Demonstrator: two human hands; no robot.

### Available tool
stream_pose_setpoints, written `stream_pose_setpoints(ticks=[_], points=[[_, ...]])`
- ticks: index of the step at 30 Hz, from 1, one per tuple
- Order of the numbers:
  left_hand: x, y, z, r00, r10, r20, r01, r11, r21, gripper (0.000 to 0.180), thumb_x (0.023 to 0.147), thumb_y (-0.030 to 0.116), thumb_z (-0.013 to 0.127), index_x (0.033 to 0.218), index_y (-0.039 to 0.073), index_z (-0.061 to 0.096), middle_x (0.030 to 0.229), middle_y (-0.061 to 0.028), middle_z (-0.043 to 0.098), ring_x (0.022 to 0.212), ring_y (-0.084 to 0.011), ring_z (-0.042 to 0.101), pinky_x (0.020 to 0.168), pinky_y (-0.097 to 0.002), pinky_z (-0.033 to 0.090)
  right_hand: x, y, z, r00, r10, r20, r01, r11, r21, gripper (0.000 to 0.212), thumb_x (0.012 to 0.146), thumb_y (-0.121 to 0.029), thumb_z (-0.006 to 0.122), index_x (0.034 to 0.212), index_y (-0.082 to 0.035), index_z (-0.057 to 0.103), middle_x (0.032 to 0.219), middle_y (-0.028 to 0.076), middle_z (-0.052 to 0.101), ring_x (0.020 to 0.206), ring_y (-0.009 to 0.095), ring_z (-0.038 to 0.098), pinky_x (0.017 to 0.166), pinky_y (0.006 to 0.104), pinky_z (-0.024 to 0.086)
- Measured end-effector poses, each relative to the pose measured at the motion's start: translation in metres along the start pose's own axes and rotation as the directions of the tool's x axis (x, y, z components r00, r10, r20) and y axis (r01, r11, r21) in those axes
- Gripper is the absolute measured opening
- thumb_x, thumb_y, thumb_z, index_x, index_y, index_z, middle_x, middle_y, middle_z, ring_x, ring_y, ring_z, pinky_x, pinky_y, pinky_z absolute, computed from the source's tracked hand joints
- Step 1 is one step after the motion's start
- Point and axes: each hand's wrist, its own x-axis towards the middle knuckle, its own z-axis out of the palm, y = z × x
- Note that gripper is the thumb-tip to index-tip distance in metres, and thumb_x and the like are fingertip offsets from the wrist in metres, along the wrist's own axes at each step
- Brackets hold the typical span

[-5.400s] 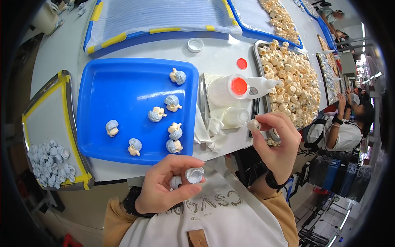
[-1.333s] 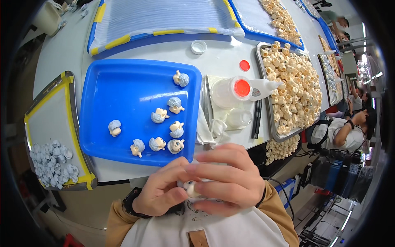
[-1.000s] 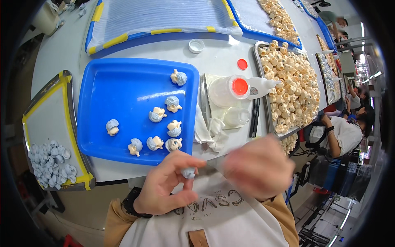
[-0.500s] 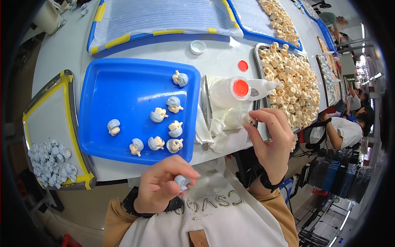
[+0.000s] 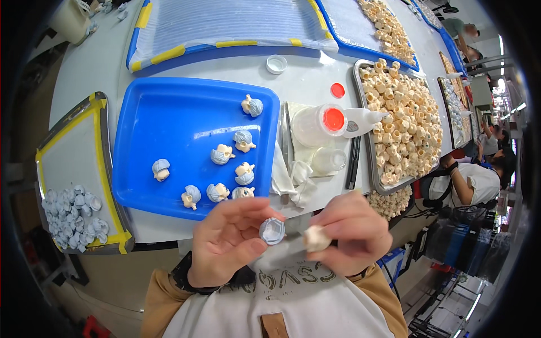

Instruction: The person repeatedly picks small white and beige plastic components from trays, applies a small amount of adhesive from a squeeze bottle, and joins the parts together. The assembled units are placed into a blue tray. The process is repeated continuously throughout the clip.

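Observation:
Between the thumb and fingers of my left hand (image 5: pixel 225 242) sits a pale blue doll hair piece (image 5: pixel 273 231), its hollow side turned up. My right hand (image 5: pixel 358 231), somewhat blurred, pinches a small cream doll head (image 5: pixel 316 239) a short gap to the right of the hair piece. Both hands are in front of my body, just off the table's near edge. Beyond them, a blue tray (image 5: pixel 163 118) bears several doll heads wearing blue hair, such as one head (image 5: pixel 161 169) lying apart on the left. My left fingers partly cover the nearest head.
A metal tray (image 5: pixel 366 121) heaped with cream doll heads stands right. A taped frame (image 5: pixel 70 143) with blue hair pieces lies left. Between them stand a red-topped plastic jar (image 5: pixel 310 127), a small clear cup (image 5: pixel 328 161) and a squeeze bottle (image 5: pixel 360 120). Other people sit far right.
My right hand has come from beside the small cup back toward my left hand, carrying the doll head. My left hand has shifted right and slightly up, turning the hair piece's hollow upward.

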Motion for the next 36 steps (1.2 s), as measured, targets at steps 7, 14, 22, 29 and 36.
stream_pose_setpoints(ticks=[7, 14, 22, 29, 36], points=[[-0.003, 0.007, -0.002, 0.995, -0.095, -0.031, 0.097, 0.993, 0.067, 0.03, 0.089, 0.005, 0.055, 0.115, -0.005, 0.045, 0.105, -0.0151, 0.059, 0.095, -0.0162, 0.059, 0.083, -0.0282, 0.047, 0.007, 0.004, 0.016, 0.985, -0.098, 0.141, 0.121, 0.978, -0.168, 0.032, 0.063, -0.004, 0.074, 0.094, 0.0, 0.066, 0.089, 0.009, 0.064, 0.071, 0.02, 0.059, 0.059, 0.0271, 0.046], [-0.003, 0.006, -0.001, 0.988, -0.117, -0.103, 0.132, 0.981, 0.145, 0.019, 0.094, 0.016, 0.05, 0.099, -0.001, 0.047, 0.087, -0.0066, 0.059, 0.076, -0.0066, 0.055, 0.064, -0.0206, 0.045, 0.008, 0.002, 0.023, 0.955, -0.199, 0.221, 0.253, 0.934, -0.252, 0.024, 0.067, -0.007, 0.072, 0.089, 0.0, 0.066, 0.087, 0.008, 0.064, 0.07, 0.019, 0.058, 0.058, 0.027, 0.046], [-0.002, 0.006, 0.005, 0.98, -0.165, -0.109, 0.175, 0.981, 0.088, 0.02, 0.096, 0.018, 0.043, 0.1, -0.001, 0.045, 0.092, -0.0076, 0.056, 0.081, -0.0083, 0.055, 0.071, -0.025, 0.05, 0.003, 0.007, 0.029, 0.963, -0.206, 0.174, 0.257, 0.895, -0.364, 0.031, 0.071, -0.017, 0.071, 0.096, 0.001, 0.064, 0.092, 0.01, 0.063, 0.074, 0.021, 0.059, 0.059, 0.028, 0.046], [0.0, 0.002, 0.01, 0.971, -0.184, -0.155, 0.195, 0.979, 0.054, 0.022, 0.096, 0.021, 0.043, 0.1, 0.0, 0.045, 0.093, -0.0047, 0.053, 0.086, -0.0078, 0.052, 0.076, -0.0252, 0.049, 0.008, 0.012, 0.03, 0.958, -0.188, 0.215, 0.271, 0.835, -0.48, 0.034, 0.071, -0.024, 0.071, 0.093, 0.0, 0.064, 0.089, 0.008, 0.063, 0.076, 0.023, 0.06, 0.06, 0.0295, 0.045], [-0.01, 0.016, -0.002, 0.966, -0.259, -0.017, 0.247, 0.9, 0.359, 0.025, 0.095, 0.026, 0.048, 0.099, 0.002, 0.049, 0.082, -0.0016, 0.053, 0.072, -0.0056, 0.047, 0.063, -0.021, 0.039, 0.009, 0.007, 0.028, 0.948, -0.138, 0.287, 0.253, 0.872, -0.419, 0.041, 0.063, -0.037, 0.074, 0.083, -0.003, 0.067, 0.069, 0.002, 0.06, 0.062, 0.02, 0.056, 0.054, 0.0295, 0.04]])
